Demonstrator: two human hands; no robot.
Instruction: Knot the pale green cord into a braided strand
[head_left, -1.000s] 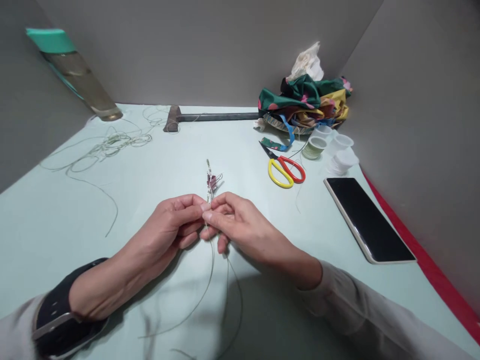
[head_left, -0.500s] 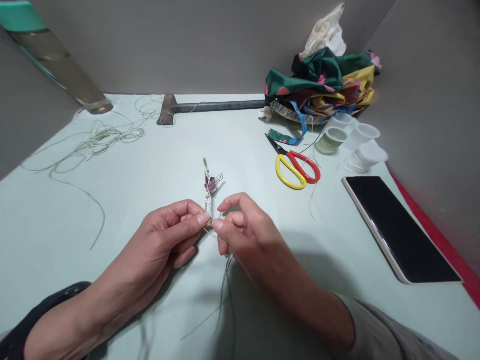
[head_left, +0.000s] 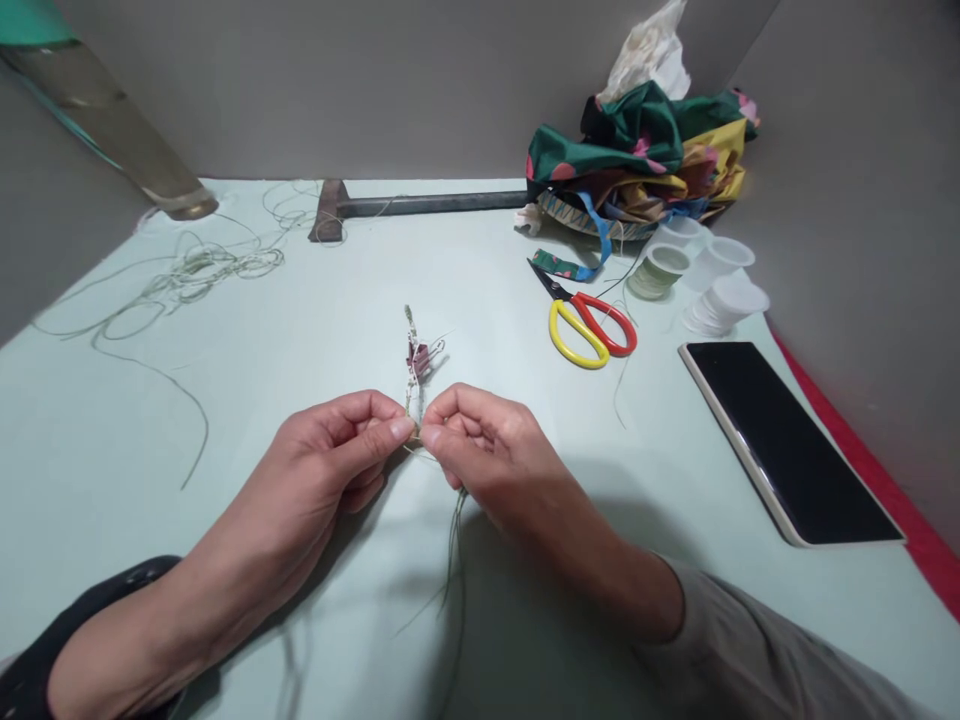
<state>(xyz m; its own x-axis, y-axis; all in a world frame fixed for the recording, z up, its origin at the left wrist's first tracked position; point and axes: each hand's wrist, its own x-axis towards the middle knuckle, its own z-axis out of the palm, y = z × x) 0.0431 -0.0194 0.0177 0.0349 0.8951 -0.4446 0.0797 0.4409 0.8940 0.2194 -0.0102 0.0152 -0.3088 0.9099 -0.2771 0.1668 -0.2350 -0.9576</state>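
Note:
In the head view my left hand (head_left: 337, 450) pinches a thin braided cord (head_left: 408, 395) between thumb and forefinger. Close beside it, my right hand (head_left: 487, 440) is closed in a pinch on fine green thread (head_left: 456, 530), whose loose ends hang below toward me. The fingertips of both hands almost meet, and they hide the knotted spot between them. Beyond the fingers, the cord runs up to a small dark-red clip (head_left: 418, 360) with a pale wire loop or pin at its side. The clip lies on the pale tabletop (head_left: 315, 330).
Red-and-yellow-handled scissors (head_left: 581, 325) lie to the right, near thread spools (head_left: 660, 272) and a phone (head_left: 787, 440). Behind are a hammer (head_left: 427, 205) and a heap of colourful cloth (head_left: 645, 150). Tangled thread (head_left: 195, 275) and a bottle (head_left: 112, 120) are at left.
My right hand's forefinger has come down from a raised, spread pose to pinch with the thumb close to the left fingertips. The whole view has shifted slightly.

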